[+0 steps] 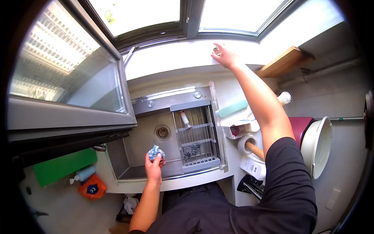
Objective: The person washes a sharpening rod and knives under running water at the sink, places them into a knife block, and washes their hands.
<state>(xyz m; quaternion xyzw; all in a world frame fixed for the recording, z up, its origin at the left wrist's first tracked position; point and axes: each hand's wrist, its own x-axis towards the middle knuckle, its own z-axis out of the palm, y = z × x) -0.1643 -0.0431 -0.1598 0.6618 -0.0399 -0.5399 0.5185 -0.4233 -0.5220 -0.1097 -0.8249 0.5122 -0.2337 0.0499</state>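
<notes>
Over the front edge of the sink (121, 156), my left hand (153, 168) is closed around a crumpled blue-and-white scrubber (156, 152). My right arm stretches up to the white windowsill (167, 58). There, the fingers of my right hand (228, 57) curl around a small, clear, brownish object (215, 50), whose kind is too small to make out. A grey metal rack (194, 107) spans the sink's right side. On it lie a dark mesh scourer (191, 151) and a small white-and-pink bottle-like thing (184, 118).
An open window sash (70, 121) juts in at left. A green board (64, 165), a blue bottle (85, 172) and an orange packet (92, 187) are near the left counter. On the right are a roll (247, 144), a white brush (284, 98), a wooden board (286, 62) and a white basin (321, 146).
</notes>
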